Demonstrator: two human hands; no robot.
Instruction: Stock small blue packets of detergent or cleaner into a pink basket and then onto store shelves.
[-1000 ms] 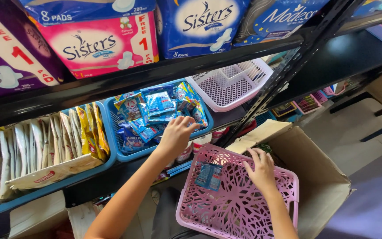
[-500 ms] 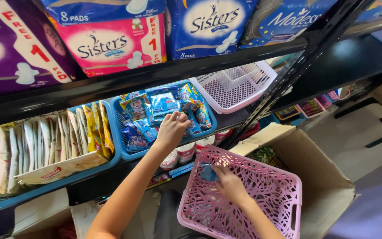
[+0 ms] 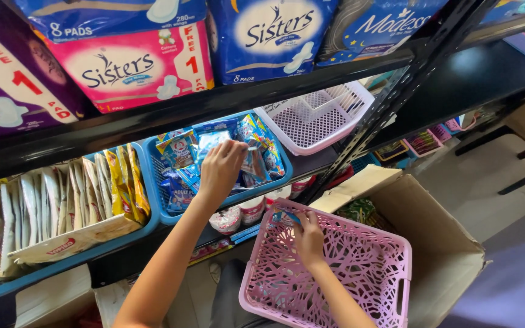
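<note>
Since a second ago, right hand (image 3: 308,238) has slid from the far rim to the near-left corner of the pink basket (image 3: 360,267), and left hand (image 3: 220,169) sits deeper in the blue bin (image 3: 153,159).

Left grip is curled over the small blue packets (image 3: 180,182) in the bin on the middle shelf — fingers closed around the top of one, though how firmly I cannot tell. Right grip pinches a small blue packet (image 3: 288,217) at the pink basket's rim, near the shelf edge. Judging by the contents, the bin is well filled and the basket looks nearly bare, so little seems left to move. Room is tight: the black shelf upright (image 3: 390,103) and the cardboard box (image 3: 432,243) crowd the basket — the white basket (image 3: 317,118) sits just beside the bin.
</note>
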